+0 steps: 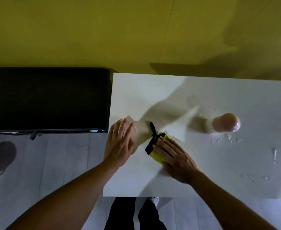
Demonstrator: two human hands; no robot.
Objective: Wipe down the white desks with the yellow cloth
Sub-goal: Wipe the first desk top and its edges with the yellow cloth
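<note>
Right hand (176, 161) lies flat, fingers straight and together, pressing the yellow cloth (158, 155) onto the white desk (219, 100); cloth sits mostly under the fingers, yellow showing ahead of and beside the fingertips, with a black edge and a black strap (153, 130) trailing just past them. Flat palm looks chosen to spread pressure for wiping, not to carry. Left hand (119, 143) rests open on the desk near its left edge, fingers straight and slightly spread, holding nothing, just beside the cloth hand but apart from it, probably bracing the body while leaning in. Well off to the right hand's far side stands a pinkish rounded bottle (226, 124), blurred, maybe a sprayer, cannot tell. Around and nearer than it, wet droplets and streaks (226, 141) shine on the surface, so my guess is that side is not yet wiped. Beyond the left hand a black block (47, 98) butts against the desk. Someone else's shoe (2, 156) shows on the grey floor (56, 163). Only 1 desk visible.
</note>
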